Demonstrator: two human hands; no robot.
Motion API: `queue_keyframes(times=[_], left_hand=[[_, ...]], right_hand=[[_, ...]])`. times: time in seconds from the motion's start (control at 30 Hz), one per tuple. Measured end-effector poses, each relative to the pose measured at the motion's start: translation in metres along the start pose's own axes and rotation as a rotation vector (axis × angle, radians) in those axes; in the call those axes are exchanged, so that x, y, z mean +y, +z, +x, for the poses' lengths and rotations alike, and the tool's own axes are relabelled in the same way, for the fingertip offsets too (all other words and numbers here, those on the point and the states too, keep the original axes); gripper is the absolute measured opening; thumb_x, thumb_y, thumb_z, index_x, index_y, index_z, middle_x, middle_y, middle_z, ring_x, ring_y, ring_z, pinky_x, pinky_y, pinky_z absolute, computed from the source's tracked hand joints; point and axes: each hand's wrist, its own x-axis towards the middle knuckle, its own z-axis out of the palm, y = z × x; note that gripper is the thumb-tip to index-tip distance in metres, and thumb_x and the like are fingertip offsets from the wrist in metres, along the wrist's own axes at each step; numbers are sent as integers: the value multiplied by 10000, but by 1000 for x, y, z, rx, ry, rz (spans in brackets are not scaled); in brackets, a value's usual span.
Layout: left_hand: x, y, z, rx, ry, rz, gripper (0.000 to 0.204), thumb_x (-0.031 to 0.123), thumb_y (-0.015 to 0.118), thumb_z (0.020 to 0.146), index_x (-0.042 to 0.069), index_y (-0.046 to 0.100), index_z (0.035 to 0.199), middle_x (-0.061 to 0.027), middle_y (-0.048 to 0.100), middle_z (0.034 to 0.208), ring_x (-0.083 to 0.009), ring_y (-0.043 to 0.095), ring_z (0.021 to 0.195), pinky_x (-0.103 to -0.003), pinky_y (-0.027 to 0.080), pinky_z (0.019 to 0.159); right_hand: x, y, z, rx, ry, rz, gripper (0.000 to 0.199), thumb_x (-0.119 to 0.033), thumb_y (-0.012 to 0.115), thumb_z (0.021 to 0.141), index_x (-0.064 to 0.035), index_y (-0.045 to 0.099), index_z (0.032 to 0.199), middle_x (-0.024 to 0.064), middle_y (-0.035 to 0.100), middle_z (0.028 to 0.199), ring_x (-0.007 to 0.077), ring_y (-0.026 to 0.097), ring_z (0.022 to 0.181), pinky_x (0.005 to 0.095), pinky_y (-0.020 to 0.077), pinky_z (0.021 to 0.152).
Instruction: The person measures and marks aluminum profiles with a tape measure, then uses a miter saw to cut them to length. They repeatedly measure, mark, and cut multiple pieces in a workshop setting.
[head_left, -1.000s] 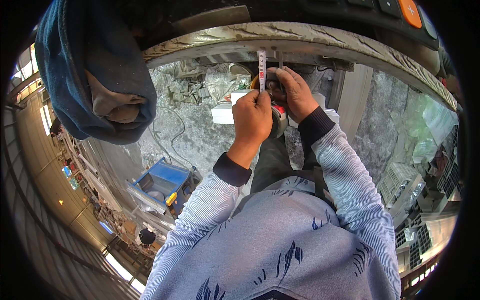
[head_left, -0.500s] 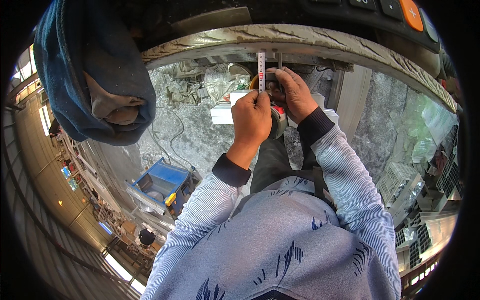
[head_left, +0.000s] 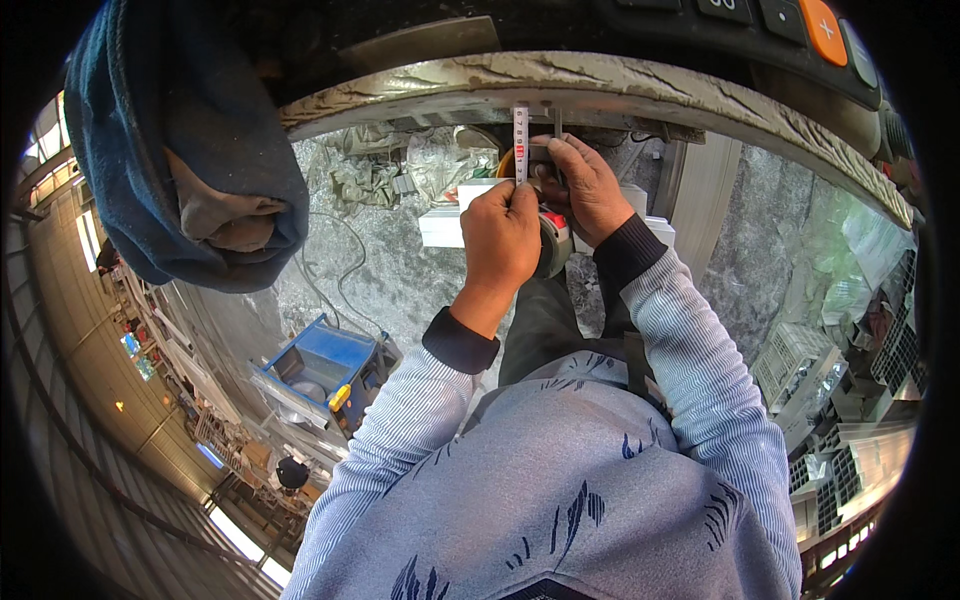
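Nothing shifts since the earlier frames; both hands stay put. Left hand (head_left: 500, 240) is clenched around the tape measure case (head_left: 553, 243), its tape blade (head_left: 520, 140) running up to the worn curved edge (head_left: 600, 85). Right hand (head_left: 585, 185) pinches the blade beside it.

Barely anything's moving here. The left hand (head_left: 500, 238) is creeping slightly up the tape (head_left: 520, 140), and the right hand (head_left: 585, 185) is shifting a touch.
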Motion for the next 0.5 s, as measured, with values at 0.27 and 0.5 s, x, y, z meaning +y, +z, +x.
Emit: queue_keyframes(times=[0.27,0.5], left_hand=[[2,-2,0,-15,5,-5,306,179,598,975,-52,646,780,-242,634,672,-390,636,596,-427,482,582],[-1,-2,0,-9,12,-5,311,181,599,976,-51,632,772,-251,618,673,-403,625,604,-433,476,588]], right_hand=[[0,-2,1,-30,-5,11,320,-335,583,1032,-74,592,1216,-15,563,887,32,449,632,208,445,584],[0,3,0,22,-7,-11,319,-334,579,1029,-75,595,1214,-18,561,875,38,453,636,217,444,585]])
